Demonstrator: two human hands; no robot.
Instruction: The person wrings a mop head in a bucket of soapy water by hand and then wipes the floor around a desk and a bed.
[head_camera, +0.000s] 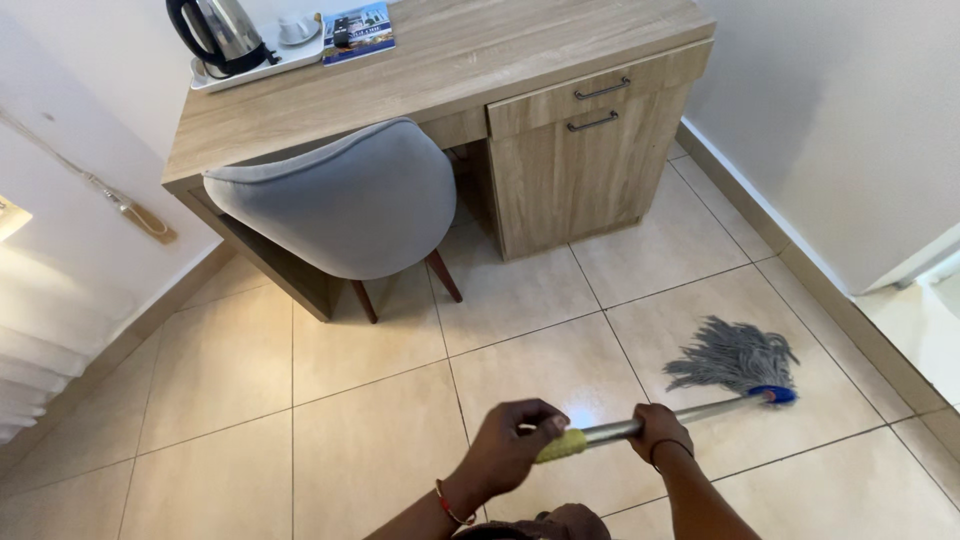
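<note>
A mop lies low across the tiled floor, its grey string head (733, 356) spread on a tile at the right with a blue socket behind it. Its metal handle (700, 410) runs left to a yellow grip end. My left hand (512, 445) is closed around the yellow grip end, a thin bracelet at its wrist. My right hand (657, 430) grips the metal shaft a little further along, a dark band around that wrist. Both arms reach up from the bottom edge of the view.
A grey padded chair (335, 200) on wooden legs is pushed under a wooden desk (470, 60) with two drawers (590, 110). On the desk stand a kettle (220, 35) on a white tray and a booklet. White walls with skirting close in at the right and left.
</note>
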